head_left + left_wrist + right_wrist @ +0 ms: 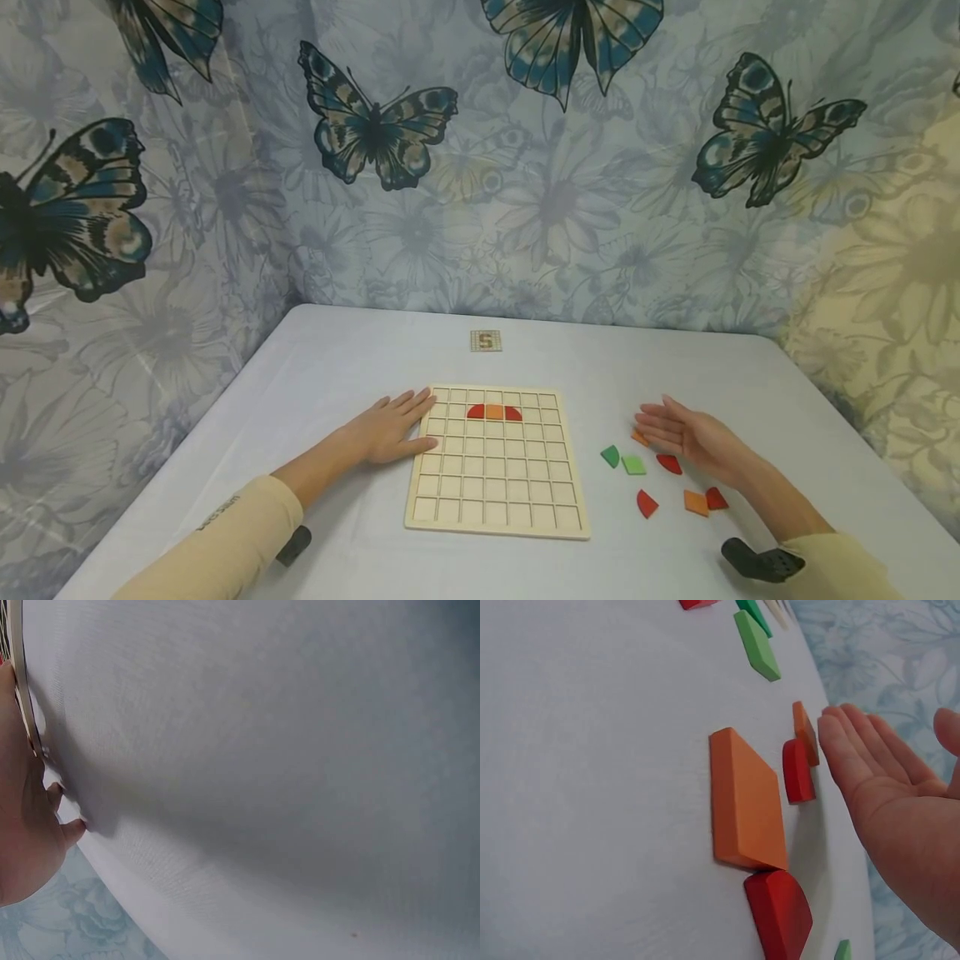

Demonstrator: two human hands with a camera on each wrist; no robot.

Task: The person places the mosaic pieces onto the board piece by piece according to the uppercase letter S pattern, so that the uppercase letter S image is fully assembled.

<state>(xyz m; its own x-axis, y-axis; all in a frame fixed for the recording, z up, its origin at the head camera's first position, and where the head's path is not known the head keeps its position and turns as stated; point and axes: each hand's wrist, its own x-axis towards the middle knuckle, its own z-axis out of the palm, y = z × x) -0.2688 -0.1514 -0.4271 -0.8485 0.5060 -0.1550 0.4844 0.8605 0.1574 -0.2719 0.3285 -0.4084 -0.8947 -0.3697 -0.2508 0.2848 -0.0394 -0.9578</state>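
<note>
Peeking out from beneath the right hand [697,435], an orange tile [639,437] lay at about 7 o'clock from its fingers [662,423], taking 12 as straight ahead of the person. Its visible part ran from 10 to 4 o'clock; the rest was hidden, and contact with the fingertips could not be told. A red piece [670,464], long from 10 to 4, sat near at 5 o'clock, and a light green square [633,465] with a dark green piece [611,456] lay between 6 and 8. The right hand was by far the nearer to all of them.

That hand pointed to 10 o'clock, its fingers straight and together, thumb apart, palm turned inward, apparently gripping nothing. The grid board [498,492] stood off at 9 o'clock, bearing a red-orange-red row [494,412] near its 12 o'clock edge. Across its 9 o'clock edge rested the left hand [386,433], fingers spread toward 2 o'clock and thumb toward 3, clamped on nothing visible, with its forearm coming from 7 o'clock over the white counter [337,350].
</note>
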